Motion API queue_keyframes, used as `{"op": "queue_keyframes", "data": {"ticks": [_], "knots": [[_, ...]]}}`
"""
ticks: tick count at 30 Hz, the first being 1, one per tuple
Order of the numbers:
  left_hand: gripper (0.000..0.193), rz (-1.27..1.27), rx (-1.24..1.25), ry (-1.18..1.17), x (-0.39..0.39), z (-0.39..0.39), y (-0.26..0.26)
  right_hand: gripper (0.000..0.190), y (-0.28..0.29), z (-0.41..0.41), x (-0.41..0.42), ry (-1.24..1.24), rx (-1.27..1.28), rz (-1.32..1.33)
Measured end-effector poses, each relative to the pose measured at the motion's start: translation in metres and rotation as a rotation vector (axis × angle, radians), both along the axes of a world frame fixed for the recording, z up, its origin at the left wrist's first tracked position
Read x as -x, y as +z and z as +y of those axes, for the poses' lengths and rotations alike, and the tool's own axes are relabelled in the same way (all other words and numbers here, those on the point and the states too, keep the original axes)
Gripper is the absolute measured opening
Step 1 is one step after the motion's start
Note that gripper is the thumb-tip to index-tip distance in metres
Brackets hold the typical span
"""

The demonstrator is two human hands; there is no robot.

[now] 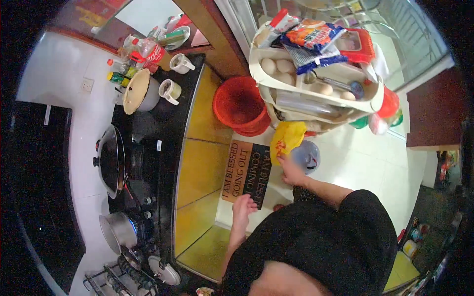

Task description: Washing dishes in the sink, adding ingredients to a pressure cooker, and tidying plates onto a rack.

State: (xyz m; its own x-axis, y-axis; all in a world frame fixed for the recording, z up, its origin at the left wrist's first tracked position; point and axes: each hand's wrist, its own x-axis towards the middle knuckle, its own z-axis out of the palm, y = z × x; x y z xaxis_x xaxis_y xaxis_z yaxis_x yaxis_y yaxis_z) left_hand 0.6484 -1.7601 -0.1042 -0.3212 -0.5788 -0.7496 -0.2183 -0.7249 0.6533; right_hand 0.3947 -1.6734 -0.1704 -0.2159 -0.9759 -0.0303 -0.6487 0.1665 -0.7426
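My right hand (292,171) grips the lower edge of a yellow plastic packet (287,138) with red marks. That packet is beside a round translucent container (310,157) near the foot of a cream plastic rack (318,107). Nothing shows in my left hand (244,209), which hangs above the lettered doormat (237,170) with its fingers slightly curled and apart. On the rack's top tier are eggs (284,66), blue and orange packets (314,35) and a red packet (355,44). A red plastic bin (240,103) stands just left of the rack.
Along the left, a black counter (166,122) holds a lidded pot (142,92), two cups (171,90), bottles (148,51) and a wok (113,159). A saucepan (118,231) sits over a blue flame. Below it are a metal lid (164,271) and a dish rack (118,279).
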Motion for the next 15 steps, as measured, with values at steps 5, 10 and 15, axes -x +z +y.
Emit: {"op": "queue_keyframes", "data": {"ticks": [5, 10, 15], "knots": [[0.048, -0.094, 0.137, -0.116, 0.03, -0.023, 0.021, 0.056, 0.047, 0.014, -0.038, 0.248, 0.158, 0.085], [0.056, -0.319, 0.645, -0.373, 0.059, -0.03, 0.049, 0.044, 0.092, 0.005, -0.069, 0.521, 0.228, 0.214], [0.03, 0.093, 0.346, 0.077, 0.025, -0.036, 0.042, 0.036, 0.124, -0.002, -0.092, 0.625, 0.444, 0.199]]}}
